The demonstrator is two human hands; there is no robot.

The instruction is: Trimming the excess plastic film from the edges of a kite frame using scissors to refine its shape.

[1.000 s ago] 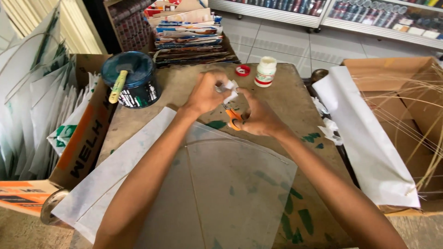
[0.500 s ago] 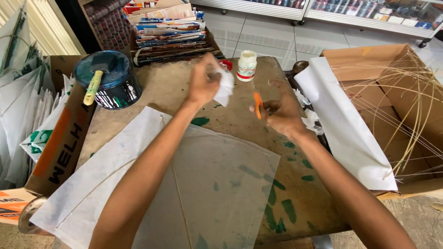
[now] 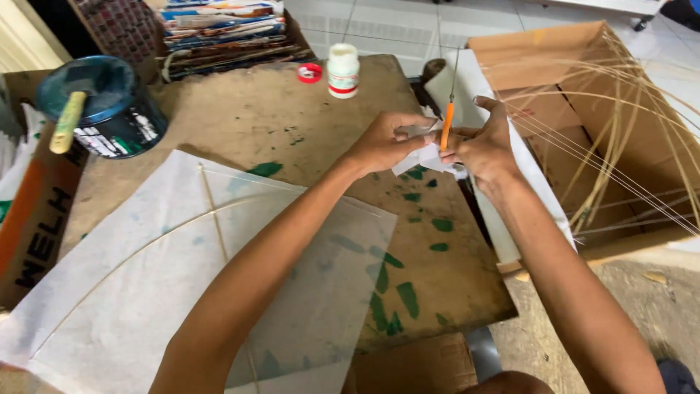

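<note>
Both hands meet over the far right part of the brown board (image 3: 277,109), close to its right edge.

Left hand (image 3: 383,142): fingers curled narrow, pinching a scrap of white paper (image 3: 423,157) at its top.
Right hand (image 3: 485,142): closed round an orange-handled tool (image 3: 446,125); fingertips also touch the paper.

Tool: long axis near upright, leaning slightly right; thin metal end points up and away, orange handle end is down at the paper. Type can't be told. Paper hangs between the two hands, just above the board.

Clearance:
- Right: a roll of white paper (image 3: 510,175) lies along the board edge, directly under the right hand. Beyond it is a cardboard box (image 3: 554,51) w/ thin cane strips (image 3: 620,146). Tight on this side.
- Far: a white bottle (image 3: 343,71) and a red cap (image 3: 310,72) stand near the far edge, well apart from the hands; bare board between.
- Left/near: a kite sheet (image 3: 146,284) w/ thin stick frame covers the near-left board and overhangs its near edge. Left forearm crosses above it.
- Far left: a dark paint tin (image 3: 109,109) w/ a yellow-handled brush (image 3: 65,124) across its top.
- Green paint marks (image 3: 405,295) dot the near right part of the board.
</note>
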